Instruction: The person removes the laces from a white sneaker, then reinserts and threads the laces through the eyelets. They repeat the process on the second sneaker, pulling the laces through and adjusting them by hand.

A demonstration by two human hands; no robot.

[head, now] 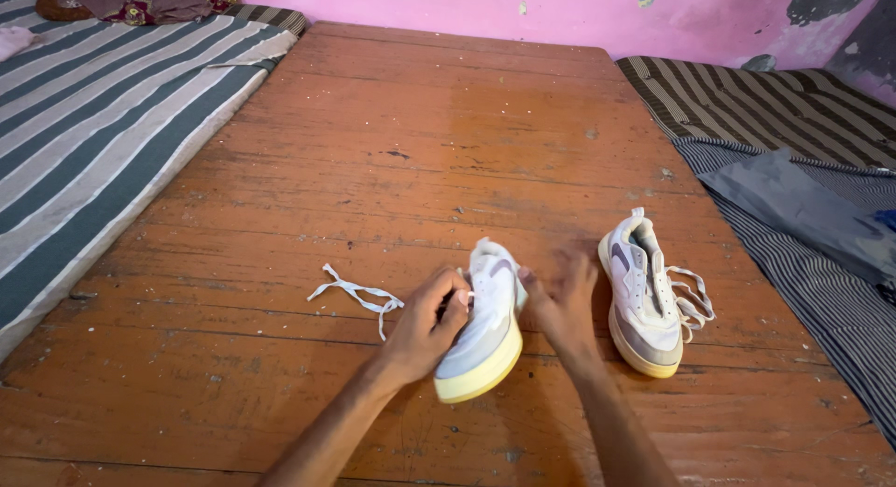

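1. A white shoe (485, 324) is held near the middle of the wooden table (420, 151), toe toward the near edge.
2. It is gripped by the left hand (427, 321) on its left side and by the right hand (560, 305) on its right side.
3. No lace is seen in this shoe; a loose white lace (359, 296) lies just left of it, so lacing looks not yet done.
4. The other shoe (644, 296), on the right, is already laced.
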